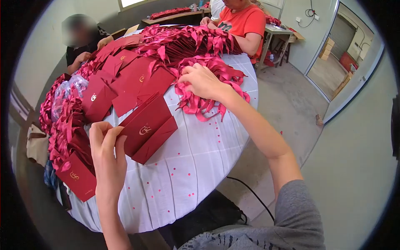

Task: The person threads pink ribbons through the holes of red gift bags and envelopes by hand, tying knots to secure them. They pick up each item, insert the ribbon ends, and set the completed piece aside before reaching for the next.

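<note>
My left hand (pixel 109 143) pinches the left edge of a dark red paper gift bag (pixel 146 129) with a gold emblem. The bag is folded flat and tilted above the white-covered table, its bottom flap turned up. My right hand (pixel 203 83) is at a heap of red satin ribbons (pixel 212 98), with fingers curled and closed on ribbon at the heap's left side. Its fingertips are partly hidden. Beyond my left hand, several more red bags (pixel 135 83) lie overlapping. Another red bag (pixel 79 177) rests near the table's left edge.
A large row of ribboned bags (pixel 183 43) fills the far side of the table (pixel 166 200), and more ribbons (pixel 68 125) line the left. Small red dots are scattered over the cloth. Two people sit across, one in a red shirt (pixel 246 23). An open doorway (pixel 339 50) is at right.
</note>
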`<control>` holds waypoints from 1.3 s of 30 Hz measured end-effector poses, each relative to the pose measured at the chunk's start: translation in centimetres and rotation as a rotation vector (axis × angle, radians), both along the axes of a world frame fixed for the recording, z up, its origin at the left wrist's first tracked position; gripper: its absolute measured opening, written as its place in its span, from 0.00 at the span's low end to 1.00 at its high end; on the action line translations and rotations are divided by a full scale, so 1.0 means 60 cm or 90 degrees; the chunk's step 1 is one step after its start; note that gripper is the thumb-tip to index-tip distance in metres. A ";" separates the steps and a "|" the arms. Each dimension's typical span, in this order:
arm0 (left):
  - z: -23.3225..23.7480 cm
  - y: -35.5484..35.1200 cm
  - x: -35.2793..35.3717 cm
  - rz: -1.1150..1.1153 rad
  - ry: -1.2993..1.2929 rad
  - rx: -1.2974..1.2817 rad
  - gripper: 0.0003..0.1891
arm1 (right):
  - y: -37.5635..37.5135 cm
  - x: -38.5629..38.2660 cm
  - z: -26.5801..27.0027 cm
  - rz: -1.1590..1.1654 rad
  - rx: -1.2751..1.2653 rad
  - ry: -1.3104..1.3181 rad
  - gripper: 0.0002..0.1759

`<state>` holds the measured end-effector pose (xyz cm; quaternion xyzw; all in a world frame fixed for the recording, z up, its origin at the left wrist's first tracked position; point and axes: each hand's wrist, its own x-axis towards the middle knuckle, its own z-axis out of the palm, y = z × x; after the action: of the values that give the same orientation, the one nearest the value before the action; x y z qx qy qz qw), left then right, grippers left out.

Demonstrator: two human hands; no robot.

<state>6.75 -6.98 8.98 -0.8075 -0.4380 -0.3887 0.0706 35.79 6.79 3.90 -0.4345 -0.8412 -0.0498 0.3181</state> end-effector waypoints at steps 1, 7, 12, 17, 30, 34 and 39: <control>-0.003 0.002 0.000 0.003 0.000 0.023 0.09 | 0.002 0.002 -0.005 -0.040 0.009 -0.097 0.11; -0.006 0.007 -0.005 0.003 0.001 0.055 0.09 | 0.010 0.002 -0.001 0.004 0.085 -0.167 0.05; -0.013 0.029 -0.028 -0.012 -0.089 -0.025 0.06 | -0.035 -0.031 0.065 0.129 0.030 0.131 0.03; -0.014 0.036 -0.047 -0.004 -0.193 -0.114 0.04 | -0.078 -0.071 0.102 0.306 -0.349 0.523 0.08; -0.032 0.048 -0.114 0.021 -0.285 -0.150 0.05 | -0.095 -0.162 0.099 0.348 -0.454 0.680 0.09; -0.047 0.062 -0.124 -0.030 -0.348 -0.193 0.05 | -0.111 -0.185 0.103 0.368 -0.529 0.657 0.13; -0.064 0.073 -0.140 -0.061 -0.359 -0.236 0.04 | -0.129 -0.240 0.077 0.336 -0.537 0.560 0.11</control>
<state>-1.63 -2.57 5.12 -0.6868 -0.4654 -0.5133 -0.2199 21.41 -0.98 8.51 -0.2810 -0.6585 0.5451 0.4362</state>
